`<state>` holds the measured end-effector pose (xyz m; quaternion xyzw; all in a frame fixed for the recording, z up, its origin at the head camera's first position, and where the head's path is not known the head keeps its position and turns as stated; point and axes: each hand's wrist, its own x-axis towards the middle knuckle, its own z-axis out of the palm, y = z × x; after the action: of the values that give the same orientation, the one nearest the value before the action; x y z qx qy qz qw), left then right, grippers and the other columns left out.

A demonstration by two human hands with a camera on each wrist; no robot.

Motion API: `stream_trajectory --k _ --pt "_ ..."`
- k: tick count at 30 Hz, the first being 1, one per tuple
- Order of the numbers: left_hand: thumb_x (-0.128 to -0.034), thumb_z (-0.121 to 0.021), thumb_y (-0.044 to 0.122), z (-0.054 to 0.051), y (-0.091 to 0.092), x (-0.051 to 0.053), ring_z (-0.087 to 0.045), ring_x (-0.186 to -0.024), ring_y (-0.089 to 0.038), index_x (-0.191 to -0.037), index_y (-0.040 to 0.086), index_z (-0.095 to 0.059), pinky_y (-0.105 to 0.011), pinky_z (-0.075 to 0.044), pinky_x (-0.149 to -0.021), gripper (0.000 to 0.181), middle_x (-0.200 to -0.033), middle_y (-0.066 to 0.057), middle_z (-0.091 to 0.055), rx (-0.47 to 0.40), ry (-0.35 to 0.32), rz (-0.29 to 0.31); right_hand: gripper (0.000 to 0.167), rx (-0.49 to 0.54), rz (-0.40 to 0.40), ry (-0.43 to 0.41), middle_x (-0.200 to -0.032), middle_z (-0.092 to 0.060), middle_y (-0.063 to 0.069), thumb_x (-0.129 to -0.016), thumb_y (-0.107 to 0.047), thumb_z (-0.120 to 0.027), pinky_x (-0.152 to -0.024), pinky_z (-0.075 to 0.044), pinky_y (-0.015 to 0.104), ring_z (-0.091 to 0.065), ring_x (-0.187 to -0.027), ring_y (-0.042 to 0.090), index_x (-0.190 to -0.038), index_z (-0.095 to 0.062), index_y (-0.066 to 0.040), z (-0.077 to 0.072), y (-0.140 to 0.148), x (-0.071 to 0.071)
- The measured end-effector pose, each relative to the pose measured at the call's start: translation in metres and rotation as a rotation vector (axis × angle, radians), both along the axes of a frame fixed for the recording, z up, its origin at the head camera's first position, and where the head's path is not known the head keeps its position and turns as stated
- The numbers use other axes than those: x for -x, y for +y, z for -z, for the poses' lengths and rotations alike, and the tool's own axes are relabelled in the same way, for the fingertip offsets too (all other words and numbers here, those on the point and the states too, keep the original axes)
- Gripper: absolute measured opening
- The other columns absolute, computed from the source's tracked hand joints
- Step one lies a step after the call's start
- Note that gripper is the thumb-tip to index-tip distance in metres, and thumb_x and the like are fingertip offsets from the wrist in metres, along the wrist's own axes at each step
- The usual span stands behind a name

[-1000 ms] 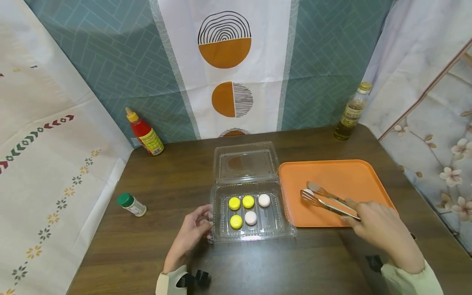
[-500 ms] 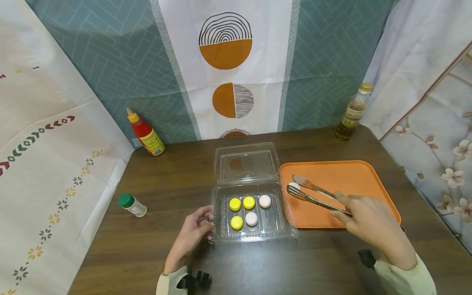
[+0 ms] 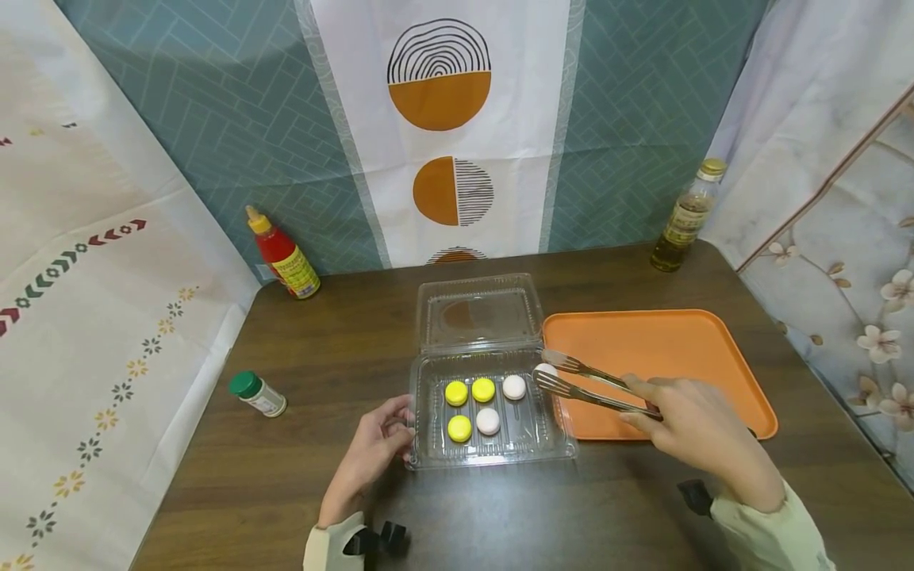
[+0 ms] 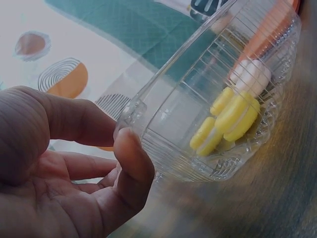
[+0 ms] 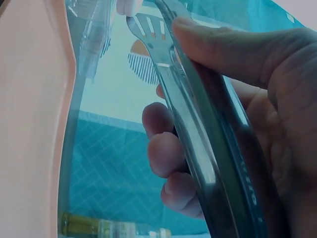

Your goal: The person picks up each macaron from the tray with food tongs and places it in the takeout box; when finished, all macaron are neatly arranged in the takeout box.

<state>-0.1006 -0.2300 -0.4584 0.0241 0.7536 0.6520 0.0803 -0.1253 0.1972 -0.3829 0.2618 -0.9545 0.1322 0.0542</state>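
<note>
My left hand [image 3: 371, 444] pinches the left rim of a clear plastic container [image 3: 528, 436], whose lid stands open at the back. Inside lie three yellow macarons [image 3: 459, 428] and two white macarons [image 3: 513, 387]; the left wrist view shows them through the container's wall. With my right hand [image 3: 703, 432] I grip metal tongs [image 3: 593, 396], thumb on one arm and curled fingers against the other in the right wrist view. Another white macaron [image 3: 546, 369] is held between the slotted tong tips, over the container's right edge.
An orange tray [image 3: 650, 341] lies right of the container. Farther out stand a red sauce bottle [image 3: 288, 258] at the back left, an oil bottle [image 3: 683, 222] at the back right, and a green-capped shaker [image 3: 259, 395] lying at left.
My right hand has carried the tongs and white macaron leftward from over the orange tray to the container's right edge. My left hand has stayed at the rim.
</note>
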Motion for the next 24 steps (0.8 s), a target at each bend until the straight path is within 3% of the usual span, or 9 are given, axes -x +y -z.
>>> stream_trajectory --k 7,14,19,24 --pt "-0.0867 -0.056 -0.015 -0.001 0.001 -0.001 -0.054 -0.060 -0.013 -0.139 -0.019 -0.042 -0.024 -0.052 -0.054 0.055 -0.105 -0.023 -0.054 0.008 0.005 -0.003 0.040 -0.011 -0.063 -0.042 -0.060 -0.037 -0.015 -0.084 -0.029 -0.081 -0.044 -0.028 0.025 -0.031 -0.049 0.002 -0.118 -0.071 -0.010 -0.002 -0.009 0.004" --pt "-0.0865 -0.056 -0.016 -0.001 0.001 -0.001 -0.054 -0.060 -0.013 -0.140 -0.020 -0.041 -0.024 -0.052 -0.054 0.055 -0.106 -0.024 -0.055 -0.007 -0.001 -0.002 0.042 -0.024 -0.124 -0.061 -0.063 -0.043 -0.016 -0.084 -0.023 -0.082 -0.045 -0.025 0.024 -0.029 -0.049 0.001 -0.121 -0.072 -0.007 -0.006 -0.018 0.006" --pt "-0.0864 -0.056 -0.016 -0.001 0.000 -0.001 -0.054 -0.060 -0.013 -0.139 -0.020 -0.042 -0.023 -0.052 -0.054 0.055 -0.105 -0.023 -0.055 -0.014 -0.006 -0.010 0.041 -0.095 -0.194 -0.042 -0.064 -0.041 -0.015 -0.084 -0.021 -0.081 -0.046 -0.023 0.024 -0.027 -0.051 0.002 -0.120 -0.071 -0.008 -0.011 -0.026 0.010" --pt "-0.0869 -0.057 -0.015 0.000 0.000 -0.001 -0.054 -0.062 -0.013 -0.140 -0.020 -0.041 -0.024 -0.053 -0.055 0.055 -0.106 -0.024 -0.054 -0.012 -0.008 -0.001 0.026 -0.143 -0.239 -0.061 -0.060 -0.037 -0.013 -0.082 -0.017 -0.081 -0.048 -0.020 0.024 -0.027 -0.052 0.004 -0.105 -0.070 -0.012 -0.016 -0.035 0.015"
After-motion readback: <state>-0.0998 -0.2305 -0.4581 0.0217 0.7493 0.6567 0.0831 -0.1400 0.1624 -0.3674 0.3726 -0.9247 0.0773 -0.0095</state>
